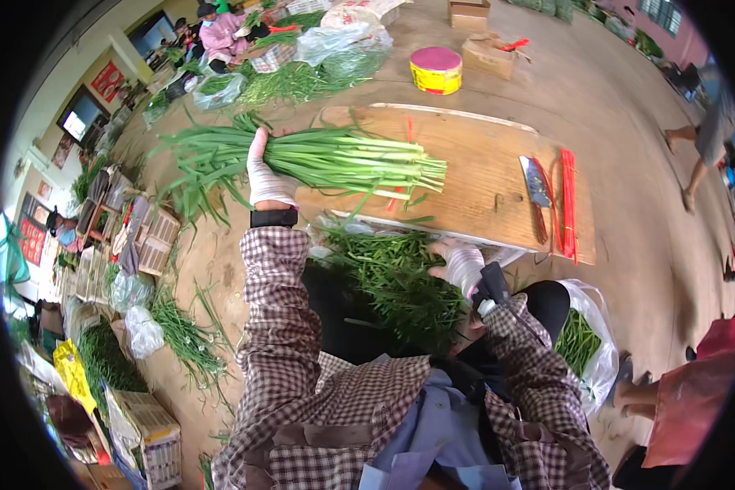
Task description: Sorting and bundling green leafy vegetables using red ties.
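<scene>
My left hand [268,175], in a pale striped glove with bare fingertips, is closed round a thick bunch of garlic chives [343,159]. The long green leaves hang off the left end of a wooden board [474,175], and the pale stalk ends lie over it. Below the board's near edge my right hand [459,263], gloved alike, reaches to a heap of loose greens [396,282] over my lap. Its thumb and a finger are apart, and the other fingers are partly hidden. On the board's right side lie a knife [537,192] and red ties [567,204].
By my right knee stands a clear plastic bag [594,343] of greens. A yellow drum with a pink top [436,70] and cardboard boxes [487,55] are beyond the board. Crates [157,241] and scattered stalks [186,335] lie left. People are at the far left and right.
</scene>
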`<state>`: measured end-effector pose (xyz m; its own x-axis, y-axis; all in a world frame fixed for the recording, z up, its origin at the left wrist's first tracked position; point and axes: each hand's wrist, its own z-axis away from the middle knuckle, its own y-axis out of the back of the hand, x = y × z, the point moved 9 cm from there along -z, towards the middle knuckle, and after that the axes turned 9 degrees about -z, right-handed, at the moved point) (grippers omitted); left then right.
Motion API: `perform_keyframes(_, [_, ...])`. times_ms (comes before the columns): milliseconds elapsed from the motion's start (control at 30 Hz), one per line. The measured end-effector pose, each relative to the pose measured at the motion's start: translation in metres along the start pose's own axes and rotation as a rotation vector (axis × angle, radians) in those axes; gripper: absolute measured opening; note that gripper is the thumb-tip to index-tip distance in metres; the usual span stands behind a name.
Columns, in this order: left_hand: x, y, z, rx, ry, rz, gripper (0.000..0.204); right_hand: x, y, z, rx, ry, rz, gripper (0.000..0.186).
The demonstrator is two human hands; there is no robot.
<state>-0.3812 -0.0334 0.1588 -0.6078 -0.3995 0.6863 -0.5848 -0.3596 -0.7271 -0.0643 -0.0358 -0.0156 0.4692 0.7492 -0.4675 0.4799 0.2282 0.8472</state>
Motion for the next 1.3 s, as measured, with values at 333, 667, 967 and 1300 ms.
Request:
perform_keyframes(333, [-0.002,0.064,0.009,0.118,-0.035,0.128,0.018,-0.063,0.033,-0.087,0.107,-0.548,-1.605,0.033])
perform_keyframes(667, [0.001,0.128,0.021,0.316,0.045,0.081,0.03,-0.013,0.046,-0.04,0.733,-0.232,-2.162,0.026])
perform_keyframes(967, [-0.013,0.126,0.011,0.248,0.091,0.102,0.023,-0.058,0.063,-0.095,0.391,-0.235,-1.265,0.03])
perform_keyframes(1300, [-0.003,0.144,0.011,0.263,0.157,0.097,0.046,-0.027,0.158,-0.009,1.069,-0.007,-1.291,0.031])
